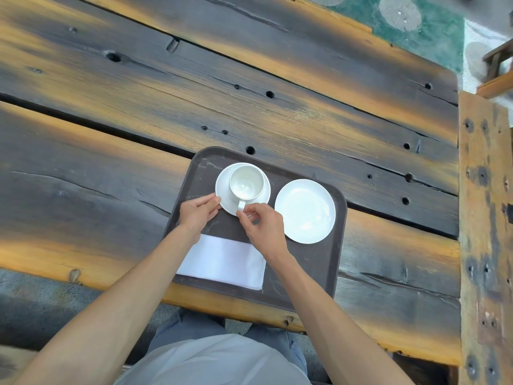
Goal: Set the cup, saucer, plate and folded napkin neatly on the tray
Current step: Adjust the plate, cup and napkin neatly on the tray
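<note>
The person's light shirt (216, 359) and grey trousers (177, 326) fill the bottom of the view, and two bare forearms reach up from there onto a dark brown tray (311, 262) lying at the near edge of the plank tabletop (138, 107). The tray is a rounded rectangle, its long axis running from the near edge of the tabletop toward the far edge, turned slightly clockwise. One folded white napkin (227, 259) lies flat at the tray's near left corner, its long axis across the tray, parallel to the tray's near edge; the left forearm covers its left end. One saucer (224, 198) sits at the tray's far left corner, and one white cup (245, 183) stands upright on it, mouth up and empty, its handle pointing toward the tray's near edge. One white plate (305, 211), also empty, lies just beside the saucer along the tray's right edge, apart from it by a narrow strip of tray. The left hand (195, 213) has thumb and fingers narrowed onto the saucer's near left rim. The right hand (262, 227) pinches the cup handle between thumb and forefinger, the other fingers curled in.
</note>
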